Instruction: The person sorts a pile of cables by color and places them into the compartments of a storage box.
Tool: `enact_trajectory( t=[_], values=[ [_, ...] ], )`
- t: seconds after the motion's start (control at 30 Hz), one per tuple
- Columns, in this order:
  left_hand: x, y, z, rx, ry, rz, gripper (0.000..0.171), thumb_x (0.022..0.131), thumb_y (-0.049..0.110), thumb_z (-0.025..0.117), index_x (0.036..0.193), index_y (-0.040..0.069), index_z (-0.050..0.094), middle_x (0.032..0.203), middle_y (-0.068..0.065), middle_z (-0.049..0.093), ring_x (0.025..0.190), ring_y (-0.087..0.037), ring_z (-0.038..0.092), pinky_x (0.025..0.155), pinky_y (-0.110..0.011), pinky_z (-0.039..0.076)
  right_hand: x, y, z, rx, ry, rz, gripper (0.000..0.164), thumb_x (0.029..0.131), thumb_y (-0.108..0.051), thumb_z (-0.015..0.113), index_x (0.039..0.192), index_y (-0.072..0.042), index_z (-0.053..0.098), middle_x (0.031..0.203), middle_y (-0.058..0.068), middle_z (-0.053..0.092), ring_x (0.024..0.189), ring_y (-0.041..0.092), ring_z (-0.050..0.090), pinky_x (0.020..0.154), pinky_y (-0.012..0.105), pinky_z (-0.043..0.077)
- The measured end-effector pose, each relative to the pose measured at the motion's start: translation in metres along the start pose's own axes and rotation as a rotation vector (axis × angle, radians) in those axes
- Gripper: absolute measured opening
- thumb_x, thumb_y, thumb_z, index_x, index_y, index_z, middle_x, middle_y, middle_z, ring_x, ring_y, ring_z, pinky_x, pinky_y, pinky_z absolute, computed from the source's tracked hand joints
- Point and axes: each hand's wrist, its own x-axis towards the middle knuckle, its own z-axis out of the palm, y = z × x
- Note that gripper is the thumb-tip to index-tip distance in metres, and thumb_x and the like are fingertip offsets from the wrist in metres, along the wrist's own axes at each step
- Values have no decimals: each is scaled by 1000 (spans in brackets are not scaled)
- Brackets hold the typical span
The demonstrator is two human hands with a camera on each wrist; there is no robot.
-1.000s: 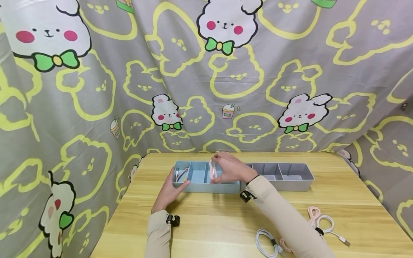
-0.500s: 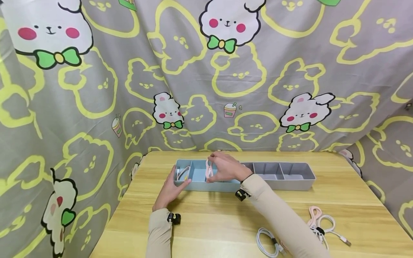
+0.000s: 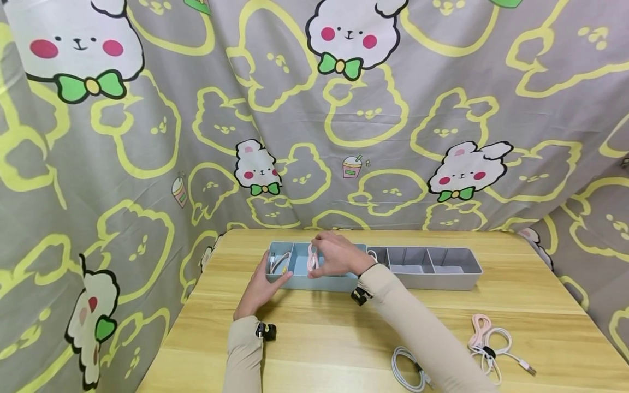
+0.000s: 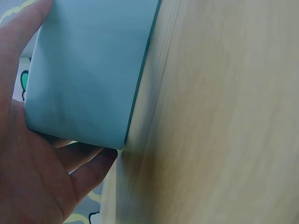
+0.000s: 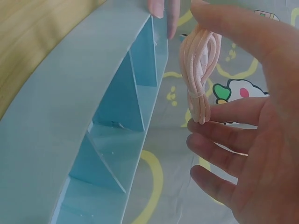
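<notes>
A blue divided storage box [image 3: 326,284] stands at the back of the table. My left hand [image 3: 257,290] grips its left end, thumb along the front wall and fingers round the end, as the left wrist view shows on the box wall [image 4: 88,70]. My right hand [image 3: 340,255] pinches a coiled pink cable [image 5: 200,70] between thumb and fingertips. In the head view this pink cable [image 3: 312,258] hangs over the second compartment from the left. A cable with a yellow part [image 3: 279,264] lies in the leftmost compartment. My right hand hides part of the box.
A grey divided box [image 3: 442,281] adjoins the blue one on the right, with a cable partly visible in its left compartment. Front right on the table [image 3: 314,349] lie a white coiled cable [image 3: 404,370], a pink cable [image 3: 480,326] and another white cable [image 3: 501,339].
My right hand has moved left with the pink cable, from around the divider to over the second compartment. My left hand stays on the box's end.
</notes>
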Motion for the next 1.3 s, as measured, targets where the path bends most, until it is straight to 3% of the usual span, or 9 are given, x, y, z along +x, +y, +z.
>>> enact_trajectory(
  t=[1.3],
  values=[
    [1, 1, 0, -4, -16, -10, 115, 87, 70, 69, 169, 24, 3, 173, -17, 18, 158, -43, 24, 124, -68, 26, 15, -1, 20, -13, -43, 56, 81, 80, -60, 82, 138, -7, 64, 146, 13, 60, 130, 33, 57, 107, 52, 52]
  ],
)
